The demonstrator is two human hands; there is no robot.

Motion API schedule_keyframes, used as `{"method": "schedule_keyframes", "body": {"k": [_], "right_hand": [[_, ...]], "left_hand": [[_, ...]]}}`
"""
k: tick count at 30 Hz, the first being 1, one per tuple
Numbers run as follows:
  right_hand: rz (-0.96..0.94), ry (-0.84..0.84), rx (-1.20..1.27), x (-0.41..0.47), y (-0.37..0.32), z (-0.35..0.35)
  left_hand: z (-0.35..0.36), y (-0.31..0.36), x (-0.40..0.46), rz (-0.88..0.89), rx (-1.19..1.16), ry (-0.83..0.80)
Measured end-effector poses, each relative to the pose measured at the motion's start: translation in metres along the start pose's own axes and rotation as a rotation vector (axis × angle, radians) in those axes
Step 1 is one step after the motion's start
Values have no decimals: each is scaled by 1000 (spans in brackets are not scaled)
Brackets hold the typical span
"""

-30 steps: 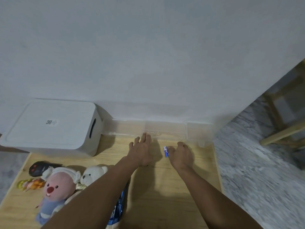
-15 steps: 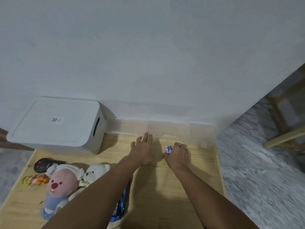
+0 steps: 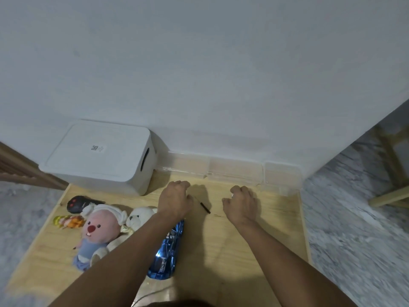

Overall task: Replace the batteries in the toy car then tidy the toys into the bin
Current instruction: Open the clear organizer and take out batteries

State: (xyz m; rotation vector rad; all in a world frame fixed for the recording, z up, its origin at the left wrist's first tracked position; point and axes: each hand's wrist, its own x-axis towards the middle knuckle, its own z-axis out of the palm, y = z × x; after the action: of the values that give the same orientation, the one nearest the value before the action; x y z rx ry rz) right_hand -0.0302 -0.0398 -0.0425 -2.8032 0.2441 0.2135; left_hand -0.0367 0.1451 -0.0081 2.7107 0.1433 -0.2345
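The blue toy car [image 3: 167, 251] lies on the wooden table [image 3: 243, 262], partly under my left forearm. My left hand [image 3: 174, 200] hovers above the table with its fingers curled under; nothing shows in it. My right hand [image 3: 241, 203] is curled into a fist to the right, and the blue batteries it picked up are hidden inside it. A thin black screwdriver [image 3: 205, 207] lies on the table between the two hands, its tip close to my left thumb. The white bin [image 3: 99, 156] stands at the back left with its lid on.
A clear plastic box [image 3: 221, 169] sits along the wall behind my hands. A pink plush [image 3: 99, 229], a white bear plush [image 3: 139, 216], a black remote [image 3: 77, 203] and a small orange toy [image 3: 68, 221] lie at the left. The table edge is at the right, with marble floor beyond.
My left hand has lifted from flat on the table and curled its fingers, uncovering the screwdriver. My right hand has closed round the blue batteries and drawn away to the right.
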Motion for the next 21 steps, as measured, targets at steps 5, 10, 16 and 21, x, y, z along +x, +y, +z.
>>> {"method": "schedule_keyframes", "body": {"k": [5,10,16,21], "right_hand": [[-176,-159,125,-8,-24,20],[-300,-196,-15,-14,-37,33],[-311,-175,-79,-19,-38,35],[-281,-204,-20,-24,-28,31]], "left_hand": [[-4,-12,-26,-195,175,-80],[4,-17,-60,-283,337,-131],[29,-24,-80,-328,487,-183],[43,-15,-86,-336,656,-170]]}}
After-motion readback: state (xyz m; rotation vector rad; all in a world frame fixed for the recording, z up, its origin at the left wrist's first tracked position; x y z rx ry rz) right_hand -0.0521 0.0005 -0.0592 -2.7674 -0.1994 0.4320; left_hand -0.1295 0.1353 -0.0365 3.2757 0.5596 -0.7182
